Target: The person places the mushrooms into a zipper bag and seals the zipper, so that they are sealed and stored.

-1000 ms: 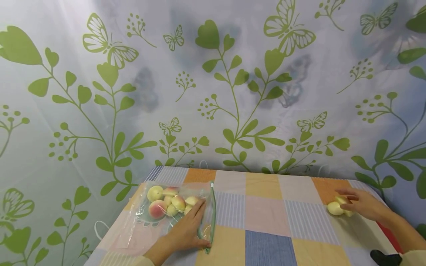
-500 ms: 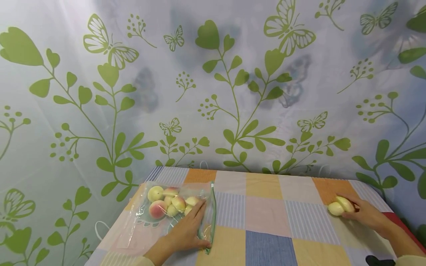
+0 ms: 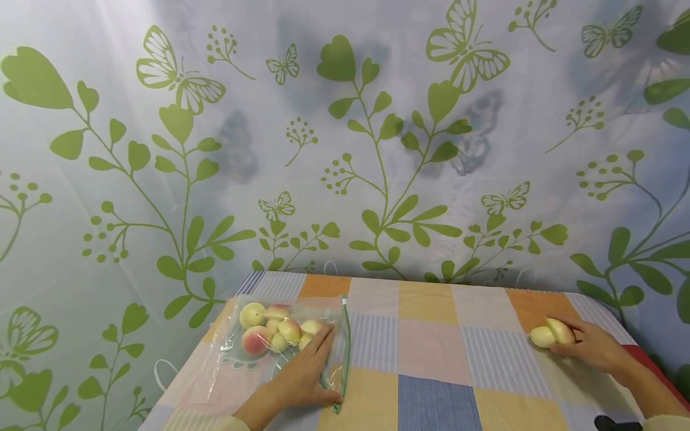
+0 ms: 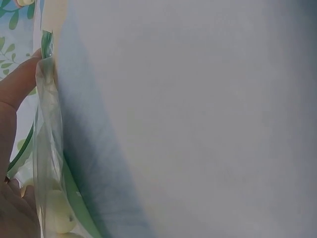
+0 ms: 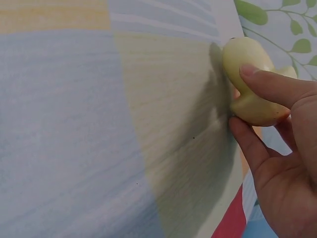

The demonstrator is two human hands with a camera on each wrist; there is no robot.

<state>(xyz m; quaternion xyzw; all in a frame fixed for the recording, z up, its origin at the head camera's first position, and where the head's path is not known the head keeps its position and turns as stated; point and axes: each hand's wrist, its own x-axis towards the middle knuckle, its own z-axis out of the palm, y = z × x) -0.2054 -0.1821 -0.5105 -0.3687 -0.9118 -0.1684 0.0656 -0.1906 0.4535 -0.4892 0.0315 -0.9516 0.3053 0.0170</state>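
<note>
At the left of the table, a clear zip bag (image 3: 229, 359) with a green zip edge lies flat with several pink and yellow peach-like fruits (image 3: 256, 340) inside. My left hand (image 3: 304, 371) rests on it, fingers extended over the plastic toward the fruits and thumb at the zip edge. On the right, my right hand (image 3: 598, 350) grips a pale yellow, red-tinged fruit (image 3: 559, 331) between thumb and fingers. Against it sits a plain yellow fruit (image 3: 541, 337). In the right wrist view the thumb overlaps this yellow fruit (image 5: 242, 52).
A patchwork cloth (image 3: 431, 353) covers the table. Behind it hangs a pale curtain (image 3: 302, 173) printed with green leaves and butterflies. Red material (image 3: 641, 362) shows beside the right forearm, and a black object (image 3: 617, 424) is at the lower right edge.
My right hand has come down around the right-hand fruit and now grips it, after hovering over it with spread fingers. The left hand and the bag have stayed in place.
</note>
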